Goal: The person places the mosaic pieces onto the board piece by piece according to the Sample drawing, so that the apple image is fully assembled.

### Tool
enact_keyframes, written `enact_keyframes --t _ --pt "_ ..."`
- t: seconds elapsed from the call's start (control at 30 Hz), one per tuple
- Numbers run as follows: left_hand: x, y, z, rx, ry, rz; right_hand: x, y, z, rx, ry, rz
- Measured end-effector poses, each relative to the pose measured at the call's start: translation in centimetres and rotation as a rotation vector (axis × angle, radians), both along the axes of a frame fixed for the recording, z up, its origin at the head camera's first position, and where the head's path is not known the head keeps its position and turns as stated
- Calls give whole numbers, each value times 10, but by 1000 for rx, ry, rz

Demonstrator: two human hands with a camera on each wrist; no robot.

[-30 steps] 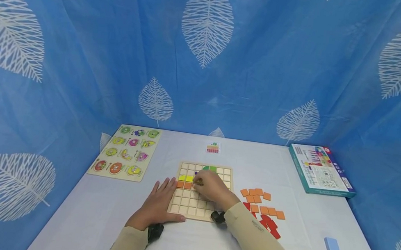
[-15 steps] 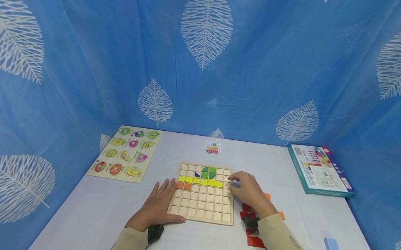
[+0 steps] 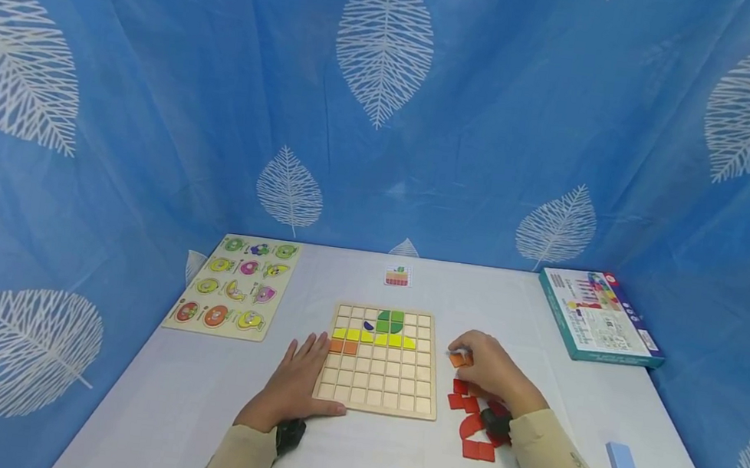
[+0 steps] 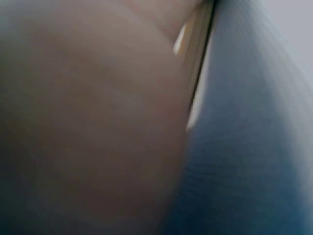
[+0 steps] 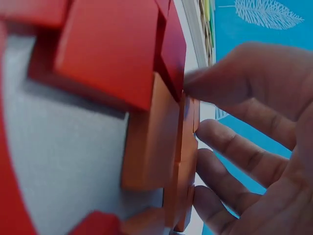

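The step in hand is judged to be the taking of a single tile from the orange tiles (image 5: 149, 147) on the worktop (image 3: 189, 398), to the right of the board (image 3: 399, 385). Their edges are met by the fingertips (image 5: 207, 129) of the right hand (image 3: 492, 366); its grip is loose and spread, with no tile seen to be clasped.

One tile is best singled out first and pinched by opposite edges, so that its face is left clear for setting down flat. Care is called for at the near side, where red tiles (image 3: 478, 450) lie against the orange ones and could be dragged along.

The board is best kept steady by the left hand (image 3: 294, 379), which is laid flat with fingers straight at the left edge, thumb along the near edge. If the orange pair (image 3: 343, 347) just nearer than the yellow row (image 3: 353, 335) is to be extended, the cell to its right should be aimed for, and the tile squared to the ridges before release. The small card (image 3: 399, 276) beyond the board can be checked for colour order.
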State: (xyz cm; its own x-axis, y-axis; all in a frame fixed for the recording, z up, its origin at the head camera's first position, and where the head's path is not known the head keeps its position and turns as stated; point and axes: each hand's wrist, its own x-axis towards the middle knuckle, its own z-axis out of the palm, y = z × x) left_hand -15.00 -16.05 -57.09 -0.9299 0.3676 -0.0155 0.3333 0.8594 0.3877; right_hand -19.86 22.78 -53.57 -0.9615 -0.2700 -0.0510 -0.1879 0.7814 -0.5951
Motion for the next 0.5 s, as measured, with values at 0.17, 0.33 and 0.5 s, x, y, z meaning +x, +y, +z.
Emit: enact_keyframes --t 0.17,0.33,0.5 --pt "0 0 -1 -2 1 7 -2 -2 0 -10 -18 -18" --pt "1 1 0 -7 8 5 -1 -4 -1 -14 -27 -35" --pt "1 0 0 -1 2 5 -1 -7 -2 -5 -14 -42"
